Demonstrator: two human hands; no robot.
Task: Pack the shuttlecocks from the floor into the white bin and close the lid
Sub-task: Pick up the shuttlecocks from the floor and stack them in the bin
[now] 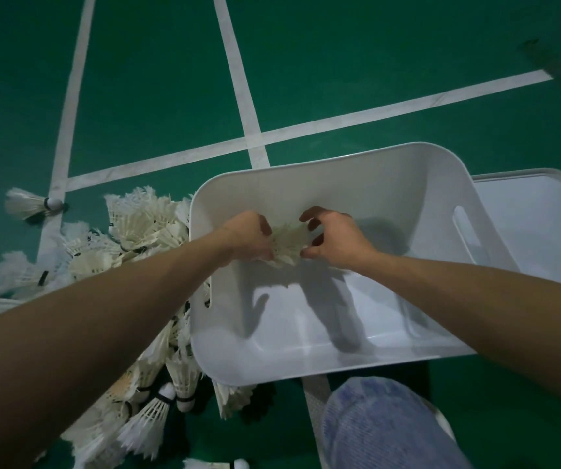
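Your left hand [248, 238] and right hand [335, 240] each have a grip curled round the bunch of shuttlecocks [287, 243] above the white bin [340, 160], which look feather-light and crushable, so hold loosely near the corks.

White bin [323, 184] open from above; left hand [248, 236] and right hand [335, 240] hold a shuttlecock bunch [289, 243] mid-bin. Shuttlecock pile [136, 228] crowds the left wall, lid [536, 225] the right, a knee [380, 428] the near rim. Far-side floor [340, 62] open.

White court lines [237, 79] crossing on green, blue ribbed knee [380, 428]
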